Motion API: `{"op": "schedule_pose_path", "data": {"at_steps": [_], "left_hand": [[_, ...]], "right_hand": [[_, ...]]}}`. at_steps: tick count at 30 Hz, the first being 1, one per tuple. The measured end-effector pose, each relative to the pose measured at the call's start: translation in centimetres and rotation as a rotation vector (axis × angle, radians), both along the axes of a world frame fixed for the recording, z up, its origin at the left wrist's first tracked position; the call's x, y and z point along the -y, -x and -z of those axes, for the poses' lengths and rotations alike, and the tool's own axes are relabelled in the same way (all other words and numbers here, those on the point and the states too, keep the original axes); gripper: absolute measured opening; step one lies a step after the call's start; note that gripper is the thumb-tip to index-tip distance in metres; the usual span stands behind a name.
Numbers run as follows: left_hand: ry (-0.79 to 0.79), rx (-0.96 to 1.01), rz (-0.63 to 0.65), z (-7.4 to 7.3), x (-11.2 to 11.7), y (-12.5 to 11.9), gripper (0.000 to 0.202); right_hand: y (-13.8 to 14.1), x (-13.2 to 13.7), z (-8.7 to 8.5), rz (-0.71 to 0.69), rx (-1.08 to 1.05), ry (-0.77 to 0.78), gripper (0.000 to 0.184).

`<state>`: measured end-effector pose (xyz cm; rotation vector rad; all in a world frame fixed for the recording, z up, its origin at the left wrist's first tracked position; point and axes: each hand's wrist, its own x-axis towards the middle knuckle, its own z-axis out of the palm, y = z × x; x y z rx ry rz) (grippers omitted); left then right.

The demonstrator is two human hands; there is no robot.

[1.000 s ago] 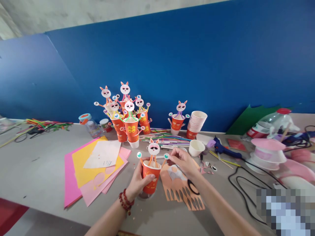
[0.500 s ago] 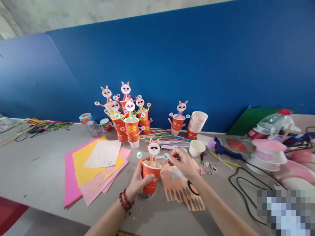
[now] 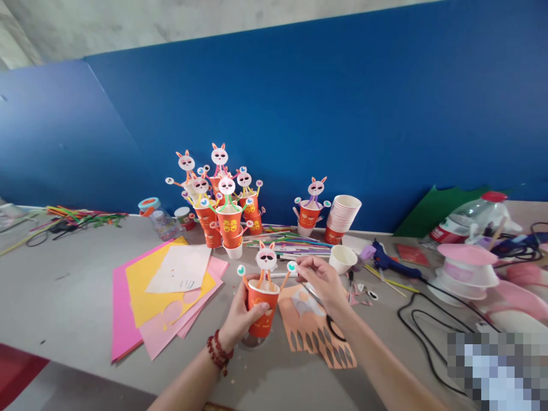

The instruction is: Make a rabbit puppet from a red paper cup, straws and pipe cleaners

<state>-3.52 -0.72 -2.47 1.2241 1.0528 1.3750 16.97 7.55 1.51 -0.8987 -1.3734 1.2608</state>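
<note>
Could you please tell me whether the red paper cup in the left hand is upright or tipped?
Roughly upright: the red paper cup shows its open white rim on top, with the left hand around its side.

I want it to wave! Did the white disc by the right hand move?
Yes. The white disc has shifted slightly up and right, a bit nearer the loose white cup.

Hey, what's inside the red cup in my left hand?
Orange stems under the rabbit head run down into the cup. Its front wall covers the bottom, so anything there can't be seen.
</note>
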Motion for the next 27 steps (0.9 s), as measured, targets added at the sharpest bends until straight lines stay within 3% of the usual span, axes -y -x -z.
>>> {"op": "schedule_pose_path", "data": {"at_steps": [27], "left_hand": [[0.05, 0.076, -0.002, 0.3, 0.2, 0.1, 0.058]], "right_hand": [[1.1, 0.7, 1.0, 0.073, 0.036, -0.167, 0.021]]}}
